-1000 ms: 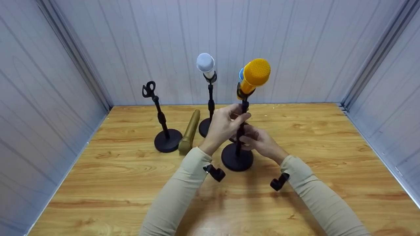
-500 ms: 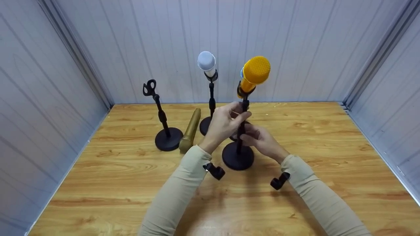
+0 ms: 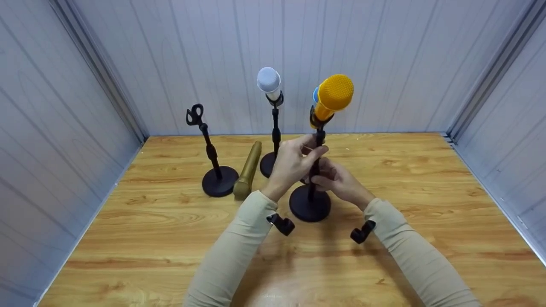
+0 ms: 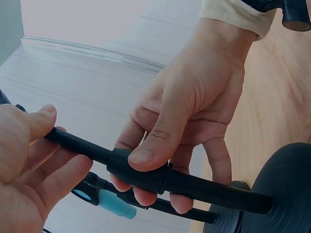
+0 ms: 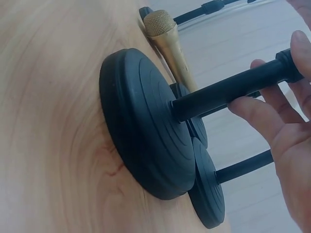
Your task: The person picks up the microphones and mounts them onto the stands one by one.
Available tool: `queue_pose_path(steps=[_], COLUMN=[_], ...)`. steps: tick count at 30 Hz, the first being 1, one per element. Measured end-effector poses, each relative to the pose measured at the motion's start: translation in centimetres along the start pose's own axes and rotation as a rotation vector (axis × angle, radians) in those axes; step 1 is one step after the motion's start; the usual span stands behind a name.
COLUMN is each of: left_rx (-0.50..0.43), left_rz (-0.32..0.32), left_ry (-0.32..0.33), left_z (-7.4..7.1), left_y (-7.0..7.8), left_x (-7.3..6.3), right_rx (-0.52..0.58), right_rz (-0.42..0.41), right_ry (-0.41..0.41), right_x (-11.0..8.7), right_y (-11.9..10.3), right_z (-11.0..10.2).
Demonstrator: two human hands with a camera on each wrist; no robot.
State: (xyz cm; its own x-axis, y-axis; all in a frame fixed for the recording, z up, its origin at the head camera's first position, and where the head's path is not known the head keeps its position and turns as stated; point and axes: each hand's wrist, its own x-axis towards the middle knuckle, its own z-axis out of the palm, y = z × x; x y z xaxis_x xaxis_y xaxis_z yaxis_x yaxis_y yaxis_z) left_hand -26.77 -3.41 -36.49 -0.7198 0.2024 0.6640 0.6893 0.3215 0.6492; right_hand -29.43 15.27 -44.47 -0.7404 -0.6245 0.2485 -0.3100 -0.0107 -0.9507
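Microphone stand [image 3: 310,207], pinched high by left fingers [image 3: 315,155], round the collar [image 4: 118,165] by right fingers [image 3: 323,182], presumably to steady the yellow microphone [image 3: 336,93] above

Pale panelled walls [image 3: 384,55] enclose a wood-grain tabletop [image 3: 140,243] on three sides.

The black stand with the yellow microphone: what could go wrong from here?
The round-headed yellow microphone sits high on the slim black stand; uneven pressure from the left hand or right hand might tip it.

Its round black base sits close to the neighbouring stand holding the light-blue microphone; sliding could jostle that.

The loose gold microphone lies near the left sleeve and might get knocked.
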Motion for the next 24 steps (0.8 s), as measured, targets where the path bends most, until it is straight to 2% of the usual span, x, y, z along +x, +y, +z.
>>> queue_pose_path(steps=[8, 20, 24], left_rx=[0.003, 0.017, 0.038], left_rz=[0.004, -0.035, -0.046], left_ry=[0.010, -0.024, -0.017], left_z=[-0.07, -0.05, 0.01], left_y=[0.04, 0.35, 0.61], left_x=[-0.10, -0.11, -0.40], right_rx=[-0.017, -0.020, -0.034], right_rz=[0.006, 0.001, 0.017], right_ry=[0.000, -0.013, -0.003], right_x=[0.19, 0.20, 0.23], right_y=[0.01, 0.23, 0.15], right_z=[0.01, -0.35, -0.43])
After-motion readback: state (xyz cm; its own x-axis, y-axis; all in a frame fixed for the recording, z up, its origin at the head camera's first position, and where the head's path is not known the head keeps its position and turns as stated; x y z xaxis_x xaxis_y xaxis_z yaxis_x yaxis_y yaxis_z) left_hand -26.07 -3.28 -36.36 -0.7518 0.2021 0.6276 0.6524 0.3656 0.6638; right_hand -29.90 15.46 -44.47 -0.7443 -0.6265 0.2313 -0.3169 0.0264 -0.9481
